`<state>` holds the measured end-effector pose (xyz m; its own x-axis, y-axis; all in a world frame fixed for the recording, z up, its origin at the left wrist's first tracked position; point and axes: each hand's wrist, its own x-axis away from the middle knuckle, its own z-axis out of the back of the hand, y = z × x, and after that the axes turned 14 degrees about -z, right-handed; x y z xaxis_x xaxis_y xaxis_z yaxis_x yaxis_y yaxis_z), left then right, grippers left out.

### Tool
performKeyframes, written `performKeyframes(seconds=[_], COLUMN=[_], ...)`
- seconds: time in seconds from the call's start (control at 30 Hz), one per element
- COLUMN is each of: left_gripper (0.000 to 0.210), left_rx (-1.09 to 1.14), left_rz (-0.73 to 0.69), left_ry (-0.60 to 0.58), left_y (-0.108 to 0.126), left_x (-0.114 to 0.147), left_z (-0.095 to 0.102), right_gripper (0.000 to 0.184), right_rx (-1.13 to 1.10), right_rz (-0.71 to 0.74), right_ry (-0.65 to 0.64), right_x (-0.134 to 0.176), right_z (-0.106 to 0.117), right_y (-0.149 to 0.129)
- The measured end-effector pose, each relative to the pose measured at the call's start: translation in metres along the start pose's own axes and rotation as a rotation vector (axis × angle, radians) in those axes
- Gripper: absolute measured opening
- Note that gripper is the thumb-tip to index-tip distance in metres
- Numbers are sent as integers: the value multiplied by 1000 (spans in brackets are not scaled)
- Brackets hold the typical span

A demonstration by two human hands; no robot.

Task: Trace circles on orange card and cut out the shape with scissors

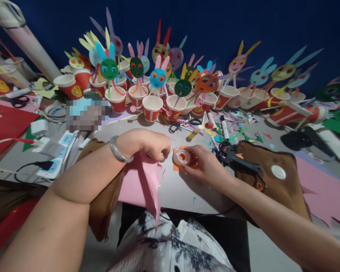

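The right hand (201,165) grips a round, translucent plastic ring (178,158) over a small orange paper piece (176,167) on the grey table (172,192). The left hand (155,144) curls above a pink paper sheet (136,181); whether it pinches this, I cannot tell.

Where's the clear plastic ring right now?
The ring is just right of centre in the head view, held by the right hand over the orange paper.

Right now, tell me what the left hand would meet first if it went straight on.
Likely the clear ring held by the right hand, though how their heights compare is unclear.
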<state>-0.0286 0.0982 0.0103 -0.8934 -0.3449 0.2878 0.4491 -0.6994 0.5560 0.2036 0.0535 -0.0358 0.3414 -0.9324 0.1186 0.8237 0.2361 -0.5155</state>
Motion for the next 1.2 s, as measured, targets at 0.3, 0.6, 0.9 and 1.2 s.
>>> performKeyframes(seconds=[0.3,0.6,0.9,1.2], left_gripper=[20,25,33,37], left_rx=[43,0,-85,-104], left_rz=[-16,-19,29,48], left_ry=[-121,-133,-102,-145], left_y=[8,10,24,20], left_x=[2,0,0,-5], left_z=[5,5,10,1], right_gripper=[38,42,41,45], right_rx=[19,98,84,118], right_rz=[14,11,15,30], right_ry=[-4,-31,-48,-78], right_x=[-1,0,-2,2], right_z=[4,11,14,17], right_y=[2,8,12,12])
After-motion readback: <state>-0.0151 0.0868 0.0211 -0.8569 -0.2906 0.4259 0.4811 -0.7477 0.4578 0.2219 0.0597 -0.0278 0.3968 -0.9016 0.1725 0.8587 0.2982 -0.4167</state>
